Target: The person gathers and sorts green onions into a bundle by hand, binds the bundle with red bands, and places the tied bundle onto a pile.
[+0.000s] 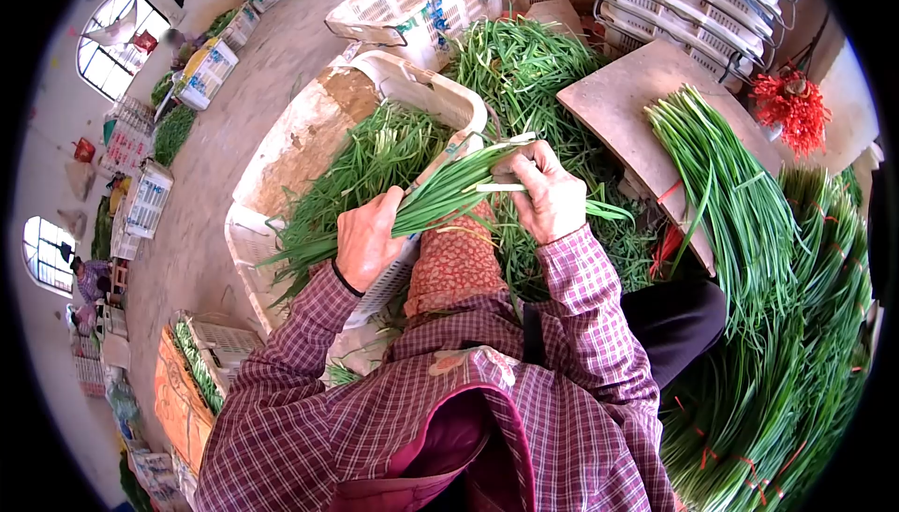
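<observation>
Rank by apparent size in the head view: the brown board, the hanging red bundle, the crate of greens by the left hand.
1. Crate of greens
2. Brown board
3. Hanging red bundle, clearly smallest

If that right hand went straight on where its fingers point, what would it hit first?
Past the bunch of stalks at its fingers, the right hand would probably meet the heap of loose greens, though depth is hard to judge.

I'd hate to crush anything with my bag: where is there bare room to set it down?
The board has a bare strip between the loose heap and the laid-out bundle. Open floor lies left of the near crate. Crowded: right of the board, with tied bundles, and around the left hand and right hand, holding greens.
</observation>
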{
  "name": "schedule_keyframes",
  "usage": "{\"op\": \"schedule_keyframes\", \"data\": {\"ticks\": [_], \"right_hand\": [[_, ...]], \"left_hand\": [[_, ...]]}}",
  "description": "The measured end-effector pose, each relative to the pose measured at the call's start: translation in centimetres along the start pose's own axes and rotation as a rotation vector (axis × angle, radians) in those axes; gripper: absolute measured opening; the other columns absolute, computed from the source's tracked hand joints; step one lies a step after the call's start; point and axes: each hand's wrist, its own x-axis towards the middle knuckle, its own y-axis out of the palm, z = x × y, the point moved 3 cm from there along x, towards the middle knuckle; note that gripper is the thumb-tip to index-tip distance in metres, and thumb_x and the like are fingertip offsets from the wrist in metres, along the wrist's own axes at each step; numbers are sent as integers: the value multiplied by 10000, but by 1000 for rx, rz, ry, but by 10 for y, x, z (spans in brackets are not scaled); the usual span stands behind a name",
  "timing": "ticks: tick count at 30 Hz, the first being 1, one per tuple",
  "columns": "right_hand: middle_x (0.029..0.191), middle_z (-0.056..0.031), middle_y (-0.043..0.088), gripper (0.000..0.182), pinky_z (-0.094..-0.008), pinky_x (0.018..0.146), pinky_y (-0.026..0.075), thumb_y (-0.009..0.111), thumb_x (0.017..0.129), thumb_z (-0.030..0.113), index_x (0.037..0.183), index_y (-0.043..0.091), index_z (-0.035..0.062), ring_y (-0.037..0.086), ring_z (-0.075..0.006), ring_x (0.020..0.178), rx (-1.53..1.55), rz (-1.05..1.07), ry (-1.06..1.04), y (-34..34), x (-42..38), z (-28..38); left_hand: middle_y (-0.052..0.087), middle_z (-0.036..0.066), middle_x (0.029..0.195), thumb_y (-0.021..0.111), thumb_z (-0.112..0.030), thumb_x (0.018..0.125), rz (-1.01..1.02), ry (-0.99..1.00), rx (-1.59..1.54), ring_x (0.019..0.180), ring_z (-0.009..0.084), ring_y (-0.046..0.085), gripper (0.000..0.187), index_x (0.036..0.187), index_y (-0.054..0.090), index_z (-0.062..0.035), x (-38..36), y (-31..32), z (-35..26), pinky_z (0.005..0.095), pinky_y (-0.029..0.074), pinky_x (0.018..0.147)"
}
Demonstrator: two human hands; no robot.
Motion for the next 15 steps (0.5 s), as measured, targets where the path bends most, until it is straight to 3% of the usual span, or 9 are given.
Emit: {"op": "schedule_keyframes", "data": {"ticks": [2,4,6,9,12,14,15], "right_hand": [[973,-36,593,281,-328,657,552,628,731,35,984,556,135,657,-225,809,-3,2,9,2,-1,-2],[836,-85,646,82,-295,618,537,579,863,44,933,536,52,657,-184,702,224,-230,97,3,-2,-10],[813,-114,644,85,-317,594,522,531,878,63,953,492,52,647,-226,661,381,-253,290,1,-3,-27],[743,-105,643,113,-318,544,499,557,922,158,924,509,55,618,-180,611,240,-333,504,-23,-5,-50],[720,-121,634,105,-339,558,490,620,867,100,919,551,41,611,-222,576,14,-480,318,-43,-12,-77],[842,-161,663,160,-357,600,513,647,836,89,979,587,54,660,-249,673,-90,-244,386,-47,-14,-82],[879,-150,670,186,-356,624,528,656,834,127,1000,596,67,667,-255,701,-40,-194,313,-46,-11,-77]], "left_hand": [[594,152,782,744,-62,610,1,-3,0,727,385,595,410,937,495,-48,0,2,2,431,440,581],[596,151,787,745,-73,617,4,5,-4,729,382,598,397,928,501,-47,-1,3,5,427,442,581],[596,148,785,743,-79,628,5,15,-20,726,378,599,382,926,505,-47,-1,2,5,423,443,580],[590,141,782,732,-89,649,-3,43,-26,718,369,599,354,924,514,-48,-2,-1,8,417,446,578],[576,132,779,718,-90,656,-10,106,17,707,355,596,336,926,521,-51,-2,-8,12,411,447,579],[567,127,777,711,-88,654,-8,149,50,702,347,594,334,927,524,-54,-1,-8,14,408,448,580],[558,124,774,705,-84,646,9,181,79,699,340,592,333,925,524,-55,-1,-8,14,404,448,582]]}}
